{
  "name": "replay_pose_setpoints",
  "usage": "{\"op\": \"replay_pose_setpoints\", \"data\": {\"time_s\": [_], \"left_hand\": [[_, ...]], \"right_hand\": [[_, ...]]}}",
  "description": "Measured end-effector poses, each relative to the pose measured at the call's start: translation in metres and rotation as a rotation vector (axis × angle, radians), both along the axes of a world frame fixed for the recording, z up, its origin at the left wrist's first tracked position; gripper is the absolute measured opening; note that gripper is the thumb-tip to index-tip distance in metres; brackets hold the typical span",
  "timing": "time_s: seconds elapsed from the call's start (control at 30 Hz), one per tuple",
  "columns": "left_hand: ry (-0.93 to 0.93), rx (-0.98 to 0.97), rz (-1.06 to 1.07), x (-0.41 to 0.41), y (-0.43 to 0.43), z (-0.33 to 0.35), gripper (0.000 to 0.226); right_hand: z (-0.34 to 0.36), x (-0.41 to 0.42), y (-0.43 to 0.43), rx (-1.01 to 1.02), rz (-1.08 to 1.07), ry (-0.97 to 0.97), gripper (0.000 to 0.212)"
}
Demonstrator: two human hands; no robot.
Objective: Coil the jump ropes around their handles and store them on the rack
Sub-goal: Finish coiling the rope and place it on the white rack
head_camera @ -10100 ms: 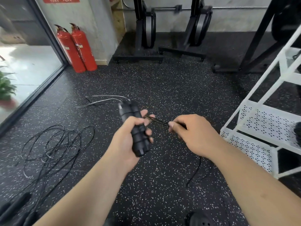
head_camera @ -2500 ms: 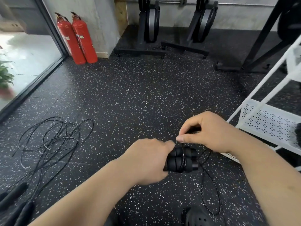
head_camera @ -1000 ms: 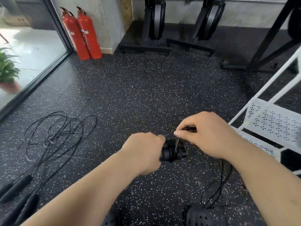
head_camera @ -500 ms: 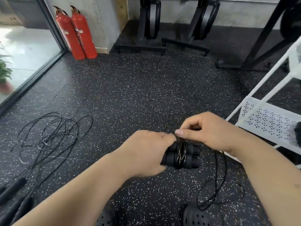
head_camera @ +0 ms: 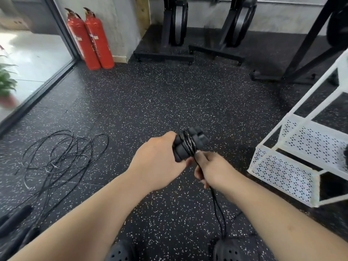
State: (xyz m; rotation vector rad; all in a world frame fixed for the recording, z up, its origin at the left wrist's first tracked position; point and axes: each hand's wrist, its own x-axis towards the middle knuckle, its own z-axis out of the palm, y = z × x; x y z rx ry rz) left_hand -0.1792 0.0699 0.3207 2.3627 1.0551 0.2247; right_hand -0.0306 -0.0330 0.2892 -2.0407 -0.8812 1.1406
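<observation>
My left hand (head_camera: 158,162) grips the paired black handles (head_camera: 190,144), several turns of cord (head_camera: 188,143) wound round them — my right hand (head_camera: 212,170) pinches the loose cord just below. The white rack (head_camera: 282,162) stands to my right; another tangled jump rope (head_camera: 58,155) lies on the floor, left.

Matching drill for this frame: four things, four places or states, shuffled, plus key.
Things:
1. handles
2. trailing rope
3. tangled ropes
4. rack

Places or states:
A. loose on the floor, at the person's left
B. gripped in the left hand, with rope wound round
C. standing at the person's right, with perforated shelves
D. pinched in the right hand, hanging down from it

Pairs: 1-B, 2-D, 3-A, 4-C
</observation>
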Motion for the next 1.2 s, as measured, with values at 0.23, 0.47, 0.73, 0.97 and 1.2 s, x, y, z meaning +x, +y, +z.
{"op": "replay_pose_setpoints", "data": {"time_s": [0.23,0.47,0.73,0.97,1.2], "left_hand": [[0.157,0.029,0.220,-0.011,0.028,-0.010,0.028],[0.377,0.127,0.259,-0.015,0.033,-0.020,0.034],[0.535,0.134,-0.062,-0.005,0.008,-0.029,0.024],[0.491,0.253,-0.286,0.006,-0.014,-0.028,0.029],[0.434,0.282,-0.416,0.010,-0.023,-0.017,0.032]], "right_hand": [[0.004,-0.018,0.003,-0.006,0.171,-0.224,0.038],[0.051,-0.038,-0.019,0.000,0.522,-0.725,0.028],[0.065,-0.003,-0.019,0.159,0.448,-0.835,0.026],[0.055,0.029,-0.015,0.151,0.347,-0.680,0.017],[0.045,0.040,-0.017,0.163,0.335,-0.574,0.009]]}}
